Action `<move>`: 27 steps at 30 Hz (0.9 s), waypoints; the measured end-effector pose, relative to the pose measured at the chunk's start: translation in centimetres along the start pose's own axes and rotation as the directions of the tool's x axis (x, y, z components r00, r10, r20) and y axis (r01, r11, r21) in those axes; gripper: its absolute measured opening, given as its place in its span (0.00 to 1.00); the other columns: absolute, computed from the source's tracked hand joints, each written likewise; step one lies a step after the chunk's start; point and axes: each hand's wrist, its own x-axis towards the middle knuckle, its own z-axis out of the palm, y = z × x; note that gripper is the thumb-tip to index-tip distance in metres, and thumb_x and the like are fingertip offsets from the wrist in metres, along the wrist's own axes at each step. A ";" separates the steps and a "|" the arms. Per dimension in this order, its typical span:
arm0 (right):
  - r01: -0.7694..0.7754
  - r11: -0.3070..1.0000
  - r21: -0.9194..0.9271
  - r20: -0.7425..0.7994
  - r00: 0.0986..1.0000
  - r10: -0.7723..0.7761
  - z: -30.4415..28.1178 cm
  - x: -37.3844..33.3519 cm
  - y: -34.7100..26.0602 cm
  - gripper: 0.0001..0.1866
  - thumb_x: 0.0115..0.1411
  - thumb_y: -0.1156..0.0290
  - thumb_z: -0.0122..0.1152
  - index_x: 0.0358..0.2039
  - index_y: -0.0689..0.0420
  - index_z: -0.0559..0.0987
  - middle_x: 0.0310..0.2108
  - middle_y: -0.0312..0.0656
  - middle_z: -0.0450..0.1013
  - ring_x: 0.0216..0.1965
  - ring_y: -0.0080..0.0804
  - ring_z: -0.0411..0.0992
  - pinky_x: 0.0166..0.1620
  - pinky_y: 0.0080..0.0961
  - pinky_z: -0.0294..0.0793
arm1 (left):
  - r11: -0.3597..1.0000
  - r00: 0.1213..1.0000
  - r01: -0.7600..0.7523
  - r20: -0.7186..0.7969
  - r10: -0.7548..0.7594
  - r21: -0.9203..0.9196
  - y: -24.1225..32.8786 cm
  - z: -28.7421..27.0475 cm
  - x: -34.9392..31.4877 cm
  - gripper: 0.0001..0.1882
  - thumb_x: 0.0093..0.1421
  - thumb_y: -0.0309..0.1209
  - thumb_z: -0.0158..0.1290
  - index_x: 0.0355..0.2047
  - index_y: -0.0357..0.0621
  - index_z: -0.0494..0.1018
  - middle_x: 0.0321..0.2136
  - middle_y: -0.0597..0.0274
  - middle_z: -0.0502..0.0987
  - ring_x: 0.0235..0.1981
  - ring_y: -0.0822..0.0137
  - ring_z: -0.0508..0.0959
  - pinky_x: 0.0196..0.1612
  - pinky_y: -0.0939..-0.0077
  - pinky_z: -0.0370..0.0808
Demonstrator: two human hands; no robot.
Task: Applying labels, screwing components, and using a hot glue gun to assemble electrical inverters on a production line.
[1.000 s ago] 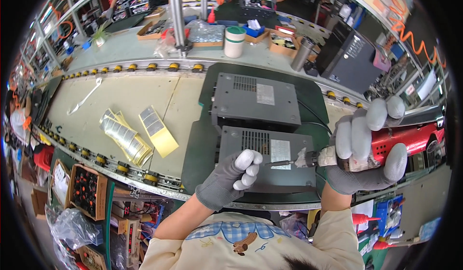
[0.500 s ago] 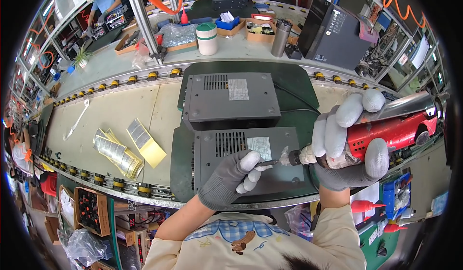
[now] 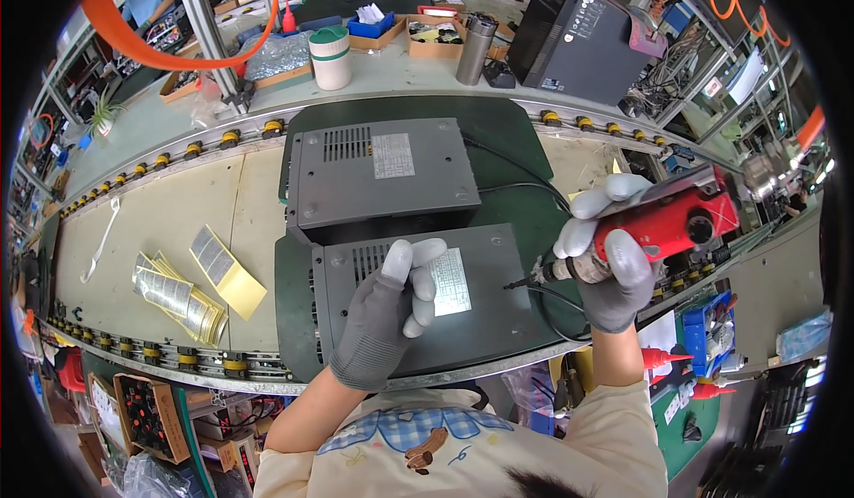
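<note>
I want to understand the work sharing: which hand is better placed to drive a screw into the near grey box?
Right, probably. The right hand already grips the red screwdriver, bit toward the near grey box; the left hand lies flat on it.

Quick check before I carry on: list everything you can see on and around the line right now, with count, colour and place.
metal boxes: 2, dark grey, on green mats mid-belt, one nearer, one behind
power screwdriver: 1, red, right of the nearer box
label sheets: a fanned stack, yellow and silver, on the belt at left
strap: 1, white, far left of the belt
cup: 1, cream with green lid, bench behind
flask: 1, steel, bench behind
tall case: 1, black, back right
left hand: grey glove, resting on the nearer box
right hand: grey glove, gripping the screwdriver
</note>
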 end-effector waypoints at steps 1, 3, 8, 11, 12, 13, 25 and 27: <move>-0.001 1.000 -0.022 0.000 1.000 0.001 -0.1 0.1 0.1 0.25 0.47 0.75 0.60 0.47 0.65 0.66 0.36 0.54 0.72 0.24 0.32 0.73 0.26 0.22 0.73 | 1.000 1.000 -0.001 0.011 0.001 -0.019 0.0 -0.1 0.0 0.29 0.64 0.50 0.42 0.48 0.32 0.68 0.20 0.69 0.67 0.16 0.79 0.62 0.17 0.87 0.58; -0.018 0.999 -0.028 0.002 1.000 0.018 -0.1 0.1 0.0 0.25 0.47 0.76 0.59 0.48 0.65 0.66 0.36 0.54 0.73 0.24 0.32 0.73 0.27 0.22 0.73 | 1.000 1.000 -0.002 0.009 0.003 -0.029 0.0 -0.1 -0.1 0.29 0.64 0.50 0.42 0.48 0.32 0.68 0.20 0.69 0.67 0.16 0.79 0.62 0.17 0.87 0.58; -0.064 0.997 -0.042 0.052 0.996 0.066 0.2 0.3 0.2 0.24 0.47 0.80 0.58 0.47 0.64 0.67 0.35 0.52 0.73 0.25 0.31 0.74 0.29 0.22 0.74 | 0.999 1.000 -0.008 0.005 0.009 -0.036 -0.1 -0.2 0.0 0.29 0.64 0.49 0.43 0.48 0.32 0.68 0.20 0.69 0.67 0.16 0.78 0.63 0.17 0.86 0.57; -0.121 0.982 -0.142 0.022 0.992 0.125 1.1 0.2 0.2 0.23 0.44 0.85 0.58 0.44 0.63 0.68 0.31 0.48 0.73 0.27 0.29 0.73 0.29 0.22 0.74 | 0.997 1.000 0.012 0.008 -0.011 -0.076 -0.1 -0.2 -0.1 0.28 0.64 0.48 0.43 0.48 0.32 0.67 0.20 0.68 0.67 0.16 0.78 0.64 0.17 0.86 0.57; -0.133 0.976 -0.170 0.053 0.988 0.144 1.2 0.4 0.4 0.24 0.42 0.86 0.59 0.42 0.62 0.69 0.30 0.46 0.72 0.27 0.29 0.73 0.29 0.23 0.74 | 0.997 1.000 0.009 0.011 -0.008 -0.079 -0.1 -0.2 0.0 0.28 0.64 0.48 0.43 0.49 0.32 0.67 0.20 0.68 0.67 0.16 0.77 0.64 0.17 0.86 0.57; -0.145 0.969 -0.199 0.083 0.983 0.164 1.4 0.5 0.5 0.24 0.41 0.88 0.59 0.41 0.61 0.69 0.28 0.45 0.72 0.28 0.28 0.73 0.29 0.23 0.74 | 0.997 1.000 0.006 0.013 -0.005 -0.082 0.0 -0.3 0.0 0.28 0.64 0.48 0.43 0.49 0.32 0.67 0.20 0.68 0.68 0.16 0.77 0.65 0.17 0.86 0.57; -0.104 0.971 -0.215 0.181 0.973 0.144 1.2 -0.1 0.9 0.23 0.42 0.89 0.59 0.40 0.58 0.69 0.27 0.40 0.71 0.28 0.25 0.71 0.29 0.22 0.74 | 0.994 0.998 0.022 -0.050 -0.028 -0.109 0.4 0.3 -0.5 0.23 0.66 0.43 0.40 0.48 0.34 0.69 0.21 0.69 0.67 0.15 0.77 0.61 0.18 0.86 0.58; -0.123 0.975 -0.185 0.194 0.968 0.158 1.3 -0.2 0.8 0.23 0.43 0.90 0.59 0.40 0.58 0.69 0.28 0.40 0.71 0.28 0.25 0.71 0.29 0.21 0.73 | 0.994 0.998 0.025 -0.056 -0.031 -0.105 0.4 0.3 -0.6 0.23 0.66 0.43 0.40 0.49 0.34 0.69 0.21 0.69 0.67 0.15 0.77 0.61 0.19 0.86 0.58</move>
